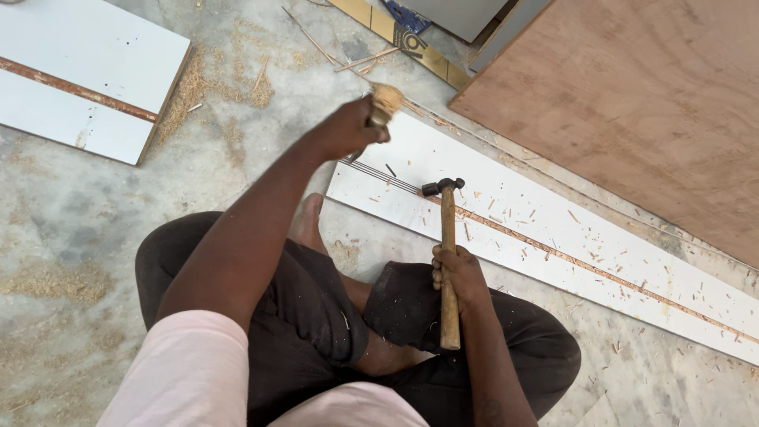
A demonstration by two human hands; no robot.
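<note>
Seated cross-legged on the floor, right hand grips a hammer upright; left hand is closed on a wooden-handled chisel over the white grooved board.

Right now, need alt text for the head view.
A person sits on a concrete floor, right hand gripping a wooden-handled hammer, left hand holding a chisel on a long white board with a groove. Wood chips lie about; a brown plywood sheet lies beyond.
</note>
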